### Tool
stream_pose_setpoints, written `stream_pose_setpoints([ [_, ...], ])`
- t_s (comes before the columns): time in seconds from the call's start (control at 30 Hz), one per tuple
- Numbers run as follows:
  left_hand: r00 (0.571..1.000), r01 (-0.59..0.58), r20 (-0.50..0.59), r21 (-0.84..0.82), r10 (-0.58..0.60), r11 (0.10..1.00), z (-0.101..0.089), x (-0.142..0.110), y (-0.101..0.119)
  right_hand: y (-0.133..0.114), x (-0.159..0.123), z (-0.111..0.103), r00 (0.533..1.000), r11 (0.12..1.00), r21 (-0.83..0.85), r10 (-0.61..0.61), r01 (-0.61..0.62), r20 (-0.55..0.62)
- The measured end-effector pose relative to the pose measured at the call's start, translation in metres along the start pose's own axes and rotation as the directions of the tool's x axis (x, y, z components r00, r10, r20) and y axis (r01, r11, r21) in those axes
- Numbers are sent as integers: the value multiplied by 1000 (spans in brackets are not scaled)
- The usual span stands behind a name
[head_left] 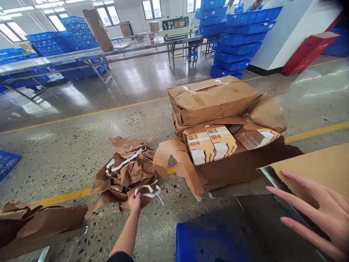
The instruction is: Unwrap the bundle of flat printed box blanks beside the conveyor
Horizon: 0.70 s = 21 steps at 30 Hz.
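Observation:
Pinched in my left hand is a loose white paper strip, curling out to the right over the floor. Just behind it lies a heap of crumpled brown wrapping paper with more white strips on top. My right hand, fingers spread, is at the edge of a brown cardboard surface at the right; whether it touches is unclear. Ahead, a torn-open paper-wrapped package shows bundles of flat folded cartons with white bands. A larger taped brown package sits behind them.
A blue plastic bin or stool is at the bottom centre. Brown paper lies at the lower left. Stacked blue crates, a long metal table and a red box stand farther back. A person is partly visible behind crates.

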<state>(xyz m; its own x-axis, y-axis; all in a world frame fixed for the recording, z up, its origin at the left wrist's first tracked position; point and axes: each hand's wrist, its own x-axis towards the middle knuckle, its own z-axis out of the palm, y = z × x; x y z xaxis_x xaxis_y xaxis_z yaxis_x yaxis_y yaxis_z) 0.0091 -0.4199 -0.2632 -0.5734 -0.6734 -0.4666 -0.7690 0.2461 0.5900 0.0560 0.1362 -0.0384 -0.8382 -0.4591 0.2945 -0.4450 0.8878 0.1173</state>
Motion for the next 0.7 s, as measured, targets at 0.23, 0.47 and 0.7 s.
stream_pose_setpoints([
  [0.23, 954, -231, -279, -464, 107, 855, -107, 101, 146, -3, -9, 14, 996, 995, 50, 86, -86, 7],
  [0.47, 974, -120, -224, -623, -30, 773, -116, 139, 181, -8, -9, 16, 995, 993, 61, 100, -98, -29],
  [0.7, 975, -31, -186, -655, -121, 755, -72, 134, 142, -18, 7, -1, 995, 998, -1, 67, -67, -79],
])
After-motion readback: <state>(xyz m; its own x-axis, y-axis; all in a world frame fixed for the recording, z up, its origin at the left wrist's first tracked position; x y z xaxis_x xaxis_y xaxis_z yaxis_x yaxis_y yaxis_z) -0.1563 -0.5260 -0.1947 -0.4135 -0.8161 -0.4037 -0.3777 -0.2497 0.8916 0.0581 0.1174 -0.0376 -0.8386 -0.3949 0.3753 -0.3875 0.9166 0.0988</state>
